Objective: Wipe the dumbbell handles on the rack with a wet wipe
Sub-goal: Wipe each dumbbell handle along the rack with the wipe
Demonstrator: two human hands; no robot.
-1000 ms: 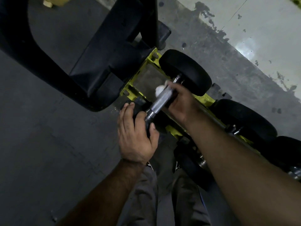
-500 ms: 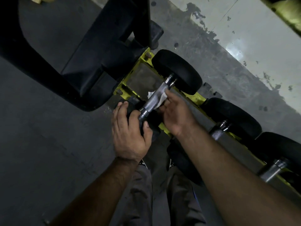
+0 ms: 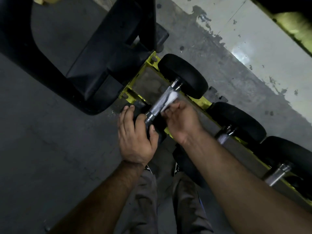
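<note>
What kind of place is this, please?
Most likely a gym's weights area: black dumbbells lie on a low yellow rack, a black bench or machine frame stands beside it, and the floor is dark.

**Count at the rack**

Three dumbbells show: one dumbbell (image 3: pixel 162 102) between the two hands, two more (image 3: pixel 236 122) (image 3: pixel 287 159) beyond the right hand (image 3: pixel 183 123). One white wipe (image 3: pixel 170 98). Two hands, with the left hand (image 3: pixel 135 135).

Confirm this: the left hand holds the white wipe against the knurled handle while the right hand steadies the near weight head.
Hands swapped. The head view shows the right hand holding the wipe against the handle, the left hand steadying the near weight head.
</note>
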